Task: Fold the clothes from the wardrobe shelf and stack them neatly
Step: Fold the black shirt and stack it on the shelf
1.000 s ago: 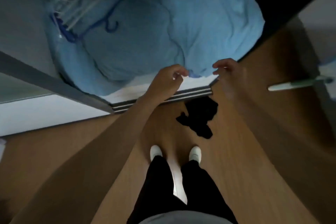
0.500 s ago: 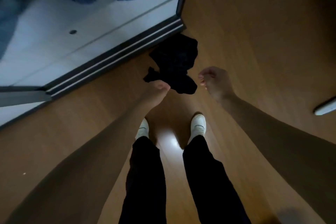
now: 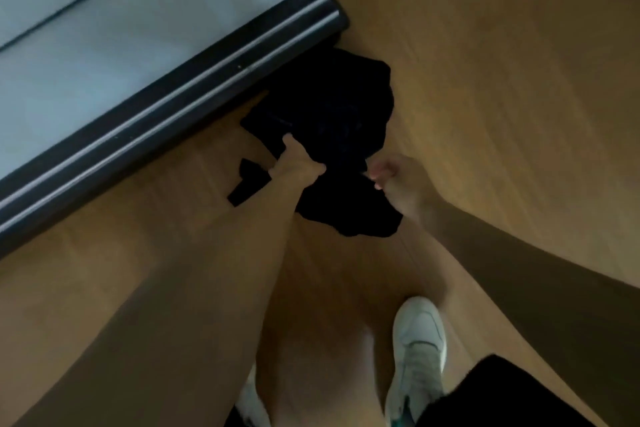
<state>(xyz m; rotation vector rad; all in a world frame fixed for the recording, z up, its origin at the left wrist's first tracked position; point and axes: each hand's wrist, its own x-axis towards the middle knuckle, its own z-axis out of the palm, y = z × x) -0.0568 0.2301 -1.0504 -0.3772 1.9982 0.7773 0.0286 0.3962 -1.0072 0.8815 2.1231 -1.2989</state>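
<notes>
Garment (image 3: pixel 332 121), black and crumpled, lies on the floor (image 3: pixel 485 80) against the wardrobe track (image 3: pixel 173 114), under both hands. Left hand (image 3: pixel 298 166) pinches its cloth; right hand (image 3: pixel 398 180) is curled at its edge, grip unclear. Folding and stacking appear not yet begun.

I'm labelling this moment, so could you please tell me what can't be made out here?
- Black garment, head view: too dark and crumpled to tell its type.
- Left hand: fingertips buried in the cloth, so the grip is unclear.
- Right hand: motion blur hides whether it touches the cloth.
- Wardrobe: shelf cut off by the top edge.
</notes>
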